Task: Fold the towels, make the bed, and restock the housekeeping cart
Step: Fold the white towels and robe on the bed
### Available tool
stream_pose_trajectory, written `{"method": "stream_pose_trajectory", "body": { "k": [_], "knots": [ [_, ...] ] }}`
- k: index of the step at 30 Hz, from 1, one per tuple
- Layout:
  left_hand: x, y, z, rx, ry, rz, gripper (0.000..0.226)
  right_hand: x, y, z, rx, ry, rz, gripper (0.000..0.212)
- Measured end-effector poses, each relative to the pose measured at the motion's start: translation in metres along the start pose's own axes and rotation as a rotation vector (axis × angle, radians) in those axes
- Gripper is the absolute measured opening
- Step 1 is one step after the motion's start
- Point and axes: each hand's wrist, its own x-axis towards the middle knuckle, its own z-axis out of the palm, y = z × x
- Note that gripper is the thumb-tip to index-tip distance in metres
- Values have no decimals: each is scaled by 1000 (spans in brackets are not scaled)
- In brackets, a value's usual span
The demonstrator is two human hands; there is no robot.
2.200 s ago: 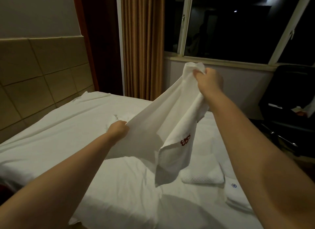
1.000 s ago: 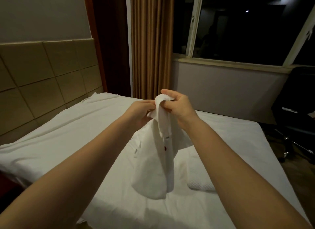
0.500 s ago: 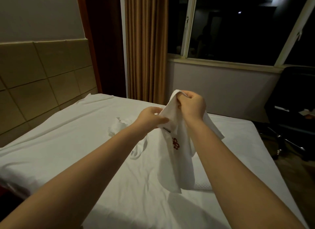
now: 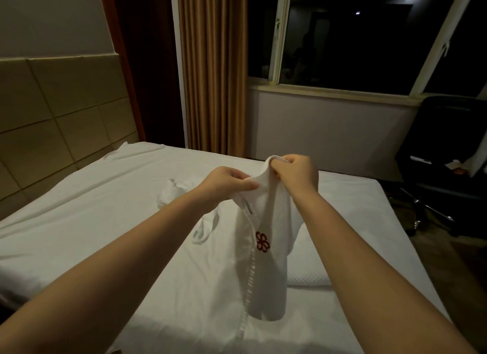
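A white towel (image 4: 266,274) with a red flower emblem (image 4: 262,241) and a line of openwork along one hem hangs bunched and upright over the bed (image 4: 105,208). Its top edge is pinched between the left hand (image 4: 226,182) and the right hand (image 4: 297,173), held close together. On the white sheet behind it lies a crumpled towel (image 4: 171,192), and just right of the hanging one a folded, waffle-textured towel (image 4: 308,277) lies flat.

White-sheeted bed (image 4: 105,208) — crumpled white cloth (image 4: 171,192) near middle, folded textured towel (image 4: 308,277) further right, apart.
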Motion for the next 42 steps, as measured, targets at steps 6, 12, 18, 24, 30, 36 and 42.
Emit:
{"method": "stream_pose_trajectory", "body": {
  "k": [6, 12, 18, 24, 30, 36, 42],
  "knots": [
    [3, -4, 4, 21, 32, -2, 12, 5, 2, 9, -13, -31, 15, 22],
    [12, -7, -3, 203, 101, -39, 22, 10, 12, 14, -70, -78, 19, 18],
    [19, -10, -22, 263, -25, -32, 20, 14, 50, 27, -259, -296, 61, 28],
    [18, -7, -26, 392, -175, 99, 5, 1, 59, 41, -313, -450, -149, 18],
    [11, 0, -43, 638, -275, 167, 7, -3, 21, 39, -89, -875, -181, 30],
    [-2, -6, -67, 448, -194, 157, 7, -17, 15, 51, 162, -696, -185, 37],
    [-16, -25, -83, 391, -154, 52, 31, -23, 1, 48, 277, -641, -255, 33]
  ]
}}
